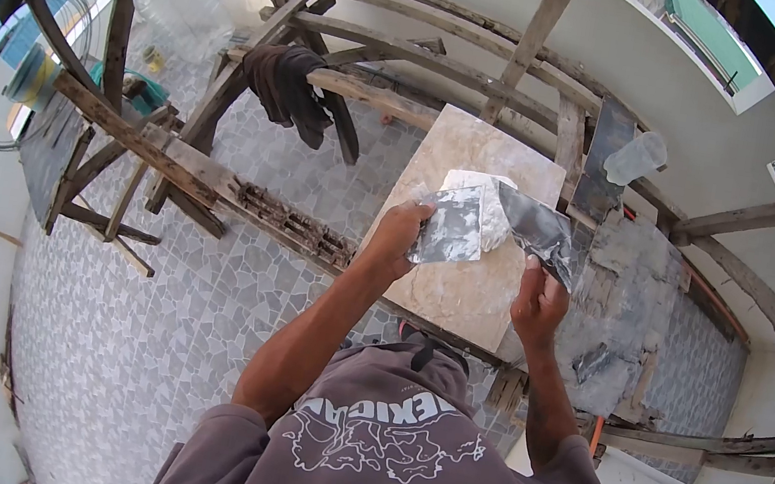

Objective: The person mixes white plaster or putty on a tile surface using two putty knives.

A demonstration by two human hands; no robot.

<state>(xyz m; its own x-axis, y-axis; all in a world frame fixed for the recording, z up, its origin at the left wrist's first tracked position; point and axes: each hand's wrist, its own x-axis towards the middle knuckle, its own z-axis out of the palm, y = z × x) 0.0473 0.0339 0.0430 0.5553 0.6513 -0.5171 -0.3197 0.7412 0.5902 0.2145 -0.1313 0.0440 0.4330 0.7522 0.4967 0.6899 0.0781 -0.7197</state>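
Above a beige marbled tile (459,298), my left hand (395,236) grips a grey metal plate (452,227) smeared with white material, fingers closed on its left edge. My right hand (540,303) is closed on the lower right corner of a darker, bent grey plate (535,226). Between the two plates lies white paste (494,216), touching both. A white patch (462,177) shows just behind the left plate. What lies beneath the plates is hidden.
Wooden scaffold beams (433,74) surround the tile. A dark cloth (290,92) hangs on the frame. A translucent container (635,159) stands on a dark board (603,164) at right. At left are a bucket (33,79) and a large clear plastic jug (181,3). Patterned floor (143,336) lies below.
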